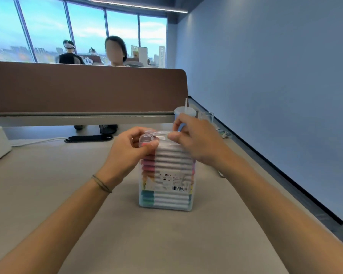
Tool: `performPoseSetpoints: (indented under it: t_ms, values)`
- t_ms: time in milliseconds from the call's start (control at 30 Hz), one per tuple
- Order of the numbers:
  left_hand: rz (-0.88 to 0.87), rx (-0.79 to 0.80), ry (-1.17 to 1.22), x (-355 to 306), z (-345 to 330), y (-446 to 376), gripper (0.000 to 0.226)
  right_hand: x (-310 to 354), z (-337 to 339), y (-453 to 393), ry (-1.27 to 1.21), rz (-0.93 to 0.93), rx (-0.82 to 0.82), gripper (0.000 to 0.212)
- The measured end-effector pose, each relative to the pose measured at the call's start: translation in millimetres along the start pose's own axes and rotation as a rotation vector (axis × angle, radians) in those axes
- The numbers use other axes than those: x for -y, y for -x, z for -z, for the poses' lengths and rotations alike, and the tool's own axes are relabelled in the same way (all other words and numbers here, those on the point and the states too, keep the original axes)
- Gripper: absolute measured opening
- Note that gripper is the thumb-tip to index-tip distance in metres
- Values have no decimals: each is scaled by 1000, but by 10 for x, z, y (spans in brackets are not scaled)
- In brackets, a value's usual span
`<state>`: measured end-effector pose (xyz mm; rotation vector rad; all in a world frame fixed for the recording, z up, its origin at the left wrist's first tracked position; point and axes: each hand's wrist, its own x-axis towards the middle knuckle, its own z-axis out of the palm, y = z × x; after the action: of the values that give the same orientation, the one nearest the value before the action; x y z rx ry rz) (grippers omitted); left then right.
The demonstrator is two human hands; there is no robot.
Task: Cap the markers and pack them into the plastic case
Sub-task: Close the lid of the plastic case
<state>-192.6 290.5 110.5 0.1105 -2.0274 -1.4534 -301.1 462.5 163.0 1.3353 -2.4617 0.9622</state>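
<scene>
Clear plastic case (pixel 166 186) stands upright on the counter, near its middle. Inside: white-barrelled markers (pixel 172 161) stacked horizontally, caps pink near the top, teal at the bottom. Label with barcode on front. Clear top flap partly visible.

I sit at a pale beige table (pixel 48 194) that runs to a brown padded divider panel (pixel 83 88) with a grey rail along its foot. To my right rises a plain blue-grey wall (pixel 275 76), meeting a dark floor (pixel 297 184) along a black skirting line. Beyond the divider, tall windows with dark frames (pixel 48 26) show bright blue sky and city towers. A thin strip light (pixel 139 6) glows along the ceiling. Two people sit past the divider, near the glass.
</scene>
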Motion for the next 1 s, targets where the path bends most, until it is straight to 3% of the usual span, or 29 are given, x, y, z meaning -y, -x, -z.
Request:
performPoseSetpoints:
  t_ms: [167, 367, 533, 800, 1000]
  values:
    - [-34, -19, 14, 9, 0, 80, 26, -238, -2, 187, -235, -24, 43, 39]
    - [-148, -104, 64, 16, -151, 180, 39, -353, -187, 287, -533, -72, -89, 44]
    - [-226, -178, -6, 115, -228, 207, 18, -404, -293, 281, -581, -46, -158, 43]
    - [-291, -224, -207, 123, -116, 108, 14, -442, -385, 272, -558, -5, -222, 37]
    - [-322, -255, -230, 123, -157, 111, 14, -447, -416, 297, -582, 26, -266, 35]
